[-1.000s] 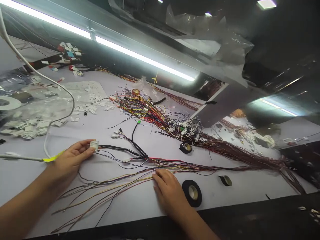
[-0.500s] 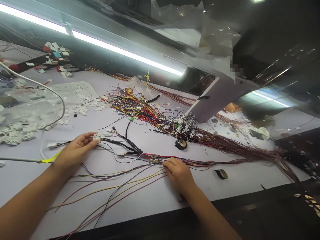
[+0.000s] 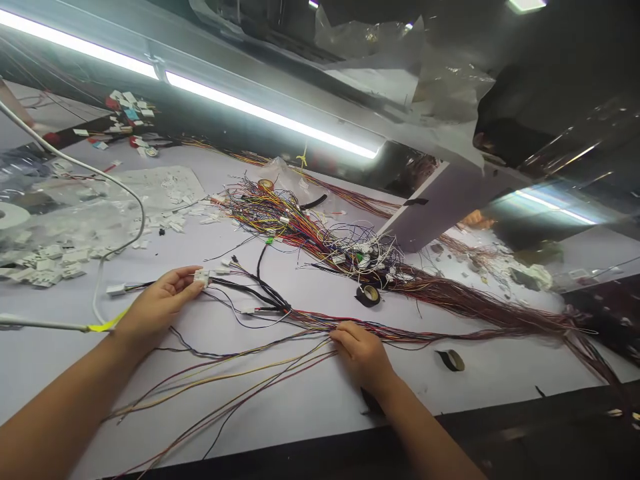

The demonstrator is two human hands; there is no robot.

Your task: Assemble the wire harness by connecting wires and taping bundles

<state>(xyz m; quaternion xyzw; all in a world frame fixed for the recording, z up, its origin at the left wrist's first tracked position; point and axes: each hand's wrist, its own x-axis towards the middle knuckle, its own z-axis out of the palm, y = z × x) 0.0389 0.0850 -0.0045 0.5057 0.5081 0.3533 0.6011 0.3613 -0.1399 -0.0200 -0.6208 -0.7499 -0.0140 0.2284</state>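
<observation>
Currently, taking the middle of your view as the clock's centre, the white worktable (image 3: 290,413) spreads beneath both your hands. Across it sprawls a tangled wire heap (image 3: 320,247), from 10 o'clock to between 3 and 4, while a lit tube lamp (image 3: 270,113) slants overhead at 11. Your wire harness (image 3: 310,316) lies just below the heap, branching at 7 o'clock. Your right hand (image 3: 363,353), at 5, rests on it with fingers curled together; whether they pinch any strand, I cannot tell. Your left hand (image 3: 167,297), between 8 and 9, has thumb and fingertips nearly together. A pile of white housings (image 3: 55,263) sits at 9, and a roll of black tape (image 3: 369,295) between 4 and 5. Loose wires (image 3: 240,371) fan from your right fingertips toward 8. Smallest, pinched firmly in your left hand, is a white plastic connector (image 3: 201,277), joined by a black-sleeved branch (image 3: 240,286).
</observation>
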